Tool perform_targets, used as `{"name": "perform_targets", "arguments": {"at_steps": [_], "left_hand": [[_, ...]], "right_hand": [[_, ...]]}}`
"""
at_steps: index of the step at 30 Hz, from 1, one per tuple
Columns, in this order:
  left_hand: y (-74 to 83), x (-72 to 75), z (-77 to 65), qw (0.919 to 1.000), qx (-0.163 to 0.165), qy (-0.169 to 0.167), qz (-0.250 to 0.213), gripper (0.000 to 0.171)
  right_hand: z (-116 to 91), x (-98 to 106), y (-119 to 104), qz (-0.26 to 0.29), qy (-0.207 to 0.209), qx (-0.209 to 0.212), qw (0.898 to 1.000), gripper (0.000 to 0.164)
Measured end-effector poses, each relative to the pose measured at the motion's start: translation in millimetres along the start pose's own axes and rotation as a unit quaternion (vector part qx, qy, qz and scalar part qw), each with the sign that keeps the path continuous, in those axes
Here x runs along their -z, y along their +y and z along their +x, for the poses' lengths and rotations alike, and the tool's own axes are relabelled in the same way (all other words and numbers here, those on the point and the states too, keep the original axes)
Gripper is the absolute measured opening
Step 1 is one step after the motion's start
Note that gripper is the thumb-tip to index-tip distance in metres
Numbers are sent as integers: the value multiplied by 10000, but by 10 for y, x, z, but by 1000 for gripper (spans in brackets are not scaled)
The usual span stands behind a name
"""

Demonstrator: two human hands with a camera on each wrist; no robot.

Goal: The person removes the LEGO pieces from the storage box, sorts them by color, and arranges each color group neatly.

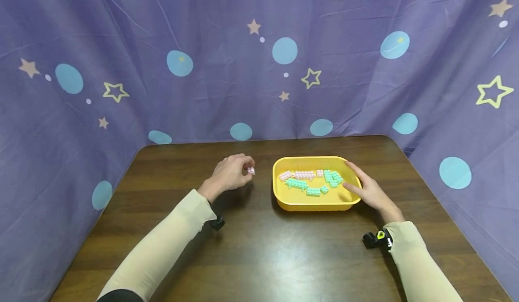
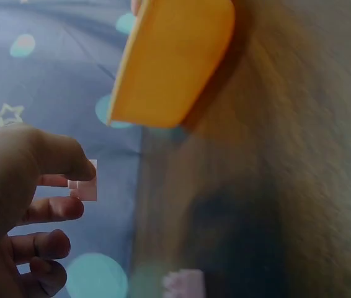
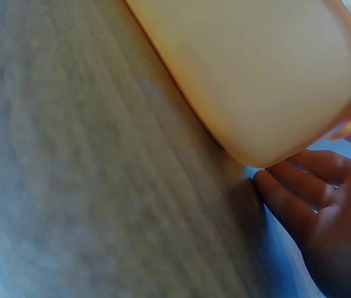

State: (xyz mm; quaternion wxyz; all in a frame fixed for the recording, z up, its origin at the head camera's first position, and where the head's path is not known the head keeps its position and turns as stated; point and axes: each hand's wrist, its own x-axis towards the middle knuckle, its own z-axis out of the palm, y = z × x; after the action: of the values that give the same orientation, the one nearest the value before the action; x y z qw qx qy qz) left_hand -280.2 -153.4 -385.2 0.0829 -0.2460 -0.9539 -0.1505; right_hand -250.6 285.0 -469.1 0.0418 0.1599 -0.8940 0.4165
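My left hand (image 1: 231,174) pinches a small pink toy building brick (image 1: 251,171) between thumb and fingertips, left of a yellow plastic basin (image 1: 315,206). In the left wrist view this brick (image 2: 87,186) shows its flat side past the thumb. A second pink brick (image 2: 188,284) lies on the table at that view's lower edge. My right hand (image 1: 372,193) grips the basin's right end, thumb over the rim and fingers along the outside wall. Inside the basin are pink bricks (image 1: 304,175) and mint green bricks (image 1: 297,184), several of each.
The basin stands on a dark brown wooden table (image 1: 259,248) with rounded far corners. A purple curtain (image 1: 227,90) with stars and blue dots hangs around the table's back and sides.
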Motion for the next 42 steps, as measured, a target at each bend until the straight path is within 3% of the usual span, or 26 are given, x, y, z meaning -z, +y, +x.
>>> {"name": "perform_targets", "arguments": {"at_steps": [8, 18, 42], "left_hand": [[-168, -141, -90, 9991, 226, -310, 201, 19], [-208, -242, -147, 9962, 294, -676, 466, 15], [-234, -349, -171, 9936, 388, -811, 685, 11]], "right_hand": [[19, 9, -15, -17, 37, -18, 10000, 73], [-9, -14, -36, 57, -11, -159, 9999, 73], [-29, -14, -45, 4, 17, -136, 9999, 72]]}}
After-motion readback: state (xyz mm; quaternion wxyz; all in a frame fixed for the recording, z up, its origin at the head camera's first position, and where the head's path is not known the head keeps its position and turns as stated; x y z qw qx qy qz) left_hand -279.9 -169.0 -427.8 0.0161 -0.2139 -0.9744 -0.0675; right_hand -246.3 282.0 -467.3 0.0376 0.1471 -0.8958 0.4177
